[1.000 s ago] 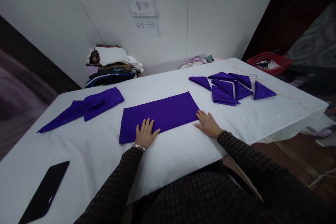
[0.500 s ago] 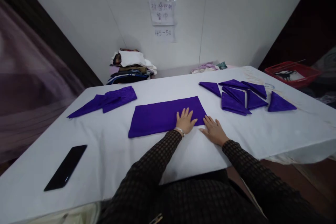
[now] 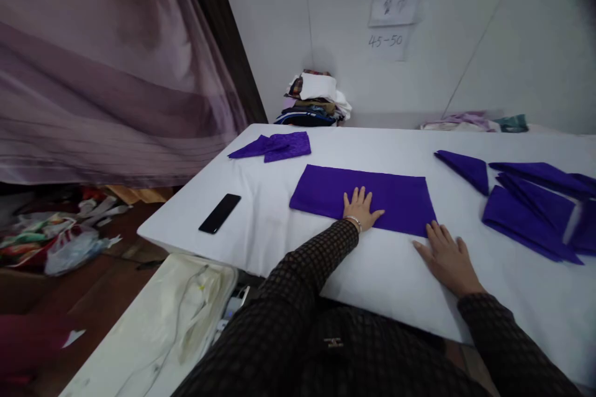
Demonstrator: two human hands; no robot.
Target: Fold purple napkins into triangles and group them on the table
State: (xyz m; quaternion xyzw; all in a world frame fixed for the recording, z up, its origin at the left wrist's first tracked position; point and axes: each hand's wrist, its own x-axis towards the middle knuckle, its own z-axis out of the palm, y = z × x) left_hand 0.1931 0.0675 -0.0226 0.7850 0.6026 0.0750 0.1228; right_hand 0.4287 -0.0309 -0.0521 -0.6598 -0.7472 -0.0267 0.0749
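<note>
A purple cloth napkin, folded into a long rectangle, lies flat on the white-covered table. My left hand rests palm down on it, around the middle of its near edge, with the fingers spread. At the napkin's right near corner is my right hand, its fingers stretched out and their tips at the corner, the palm over the white cloth. Neither hand grips anything.
Several folded purple napkins lie to the right. Two crumpled purple pieces are at the far left. A black phone sits near the table's left edge. Piled clothes stand behind; a pale plastic box is below left.
The view has turned to the left. My left hand has slid leftward along the napkin, from its right part to about its middle. My right hand stays at the corner.
</note>
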